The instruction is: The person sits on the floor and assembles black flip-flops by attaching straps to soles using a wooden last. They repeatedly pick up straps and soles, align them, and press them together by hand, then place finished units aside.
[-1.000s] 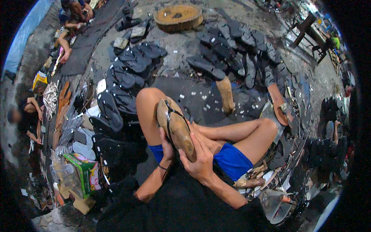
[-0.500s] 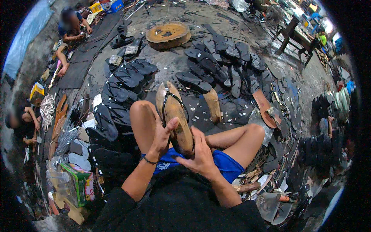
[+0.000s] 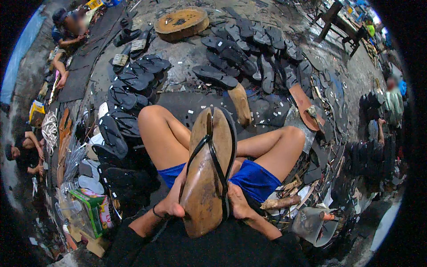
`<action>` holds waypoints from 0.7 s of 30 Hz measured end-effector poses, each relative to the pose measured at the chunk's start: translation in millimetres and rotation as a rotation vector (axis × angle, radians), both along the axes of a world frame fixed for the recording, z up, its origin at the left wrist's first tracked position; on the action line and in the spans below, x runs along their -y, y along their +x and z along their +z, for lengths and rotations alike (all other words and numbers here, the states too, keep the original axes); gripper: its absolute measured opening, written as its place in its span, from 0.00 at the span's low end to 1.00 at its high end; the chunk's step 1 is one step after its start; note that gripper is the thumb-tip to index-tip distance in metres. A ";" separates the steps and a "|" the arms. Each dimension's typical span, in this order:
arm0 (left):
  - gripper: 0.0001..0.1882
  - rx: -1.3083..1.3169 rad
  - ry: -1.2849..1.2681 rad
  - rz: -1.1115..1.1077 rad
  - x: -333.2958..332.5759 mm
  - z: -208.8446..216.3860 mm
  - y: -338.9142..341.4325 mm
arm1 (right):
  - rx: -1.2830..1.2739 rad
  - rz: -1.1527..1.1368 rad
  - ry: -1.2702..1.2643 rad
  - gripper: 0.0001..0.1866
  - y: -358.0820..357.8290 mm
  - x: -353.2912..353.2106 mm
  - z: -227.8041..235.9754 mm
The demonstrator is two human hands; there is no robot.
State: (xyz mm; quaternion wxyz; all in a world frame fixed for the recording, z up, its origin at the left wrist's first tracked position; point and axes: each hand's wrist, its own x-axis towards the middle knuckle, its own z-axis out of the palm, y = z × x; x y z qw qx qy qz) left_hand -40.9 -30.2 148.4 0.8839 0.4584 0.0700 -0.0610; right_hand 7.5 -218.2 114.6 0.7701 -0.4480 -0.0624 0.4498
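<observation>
A foot-shaped wooden shoe last (image 3: 204,191) stands up close in front of my body, its toe end, split by a slot, pointing away from me. Black flip-flop straps (image 3: 218,164) fork across it from that slot, and a black rim runs along its right side. My left hand (image 3: 171,200) is closed on the last's left edge, thumb toward the heel end. Against the right edge, my right hand (image 3: 240,202) grips the same last low down, its fingers partly hidden behind it. A second wooden last (image 3: 241,104) lies on the floor beyond my legs.
Rows of black flip-flops (image 3: 129,93) lie left, and a pile of black sandals (image 3: 235,58) lies ahead. A round wooden block (image 3: 182,26) sits farther off. A green box (image 3: 91,213) and a clear plastic container (image 3: 313,227) flank me. Other people work at the left.
The last has come closer to my body and been lifted and turned, so its strapped face shows larger. Both hands moved back with it, the right along its side. The view has shifted slightly.
</observation>
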 end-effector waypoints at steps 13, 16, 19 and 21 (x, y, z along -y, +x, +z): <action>0.77 0.163 -0.125 0.130 14.0 -7.4 -6.5 | -0.047 0.086 -0.043 0.17 0.9 -7.1 -2.4; 0.75 0.159 0.017 0.143 -3.0 7.1 35.5 | 0.064 0.007 -0.129 0.23 30.0 -5.5 -19.9; 0.69 -0.049 0.360 0.433 -0.3 8.4 58.2 | 0.403 -0.141 0.123 0.43 52.7 -5.8 10.1; 0.63 -0.071 0.403 0.416 2.6 -3.5 58.7 | 1.028 0.013 -0.390 0.53 57.6 -11.9 31.1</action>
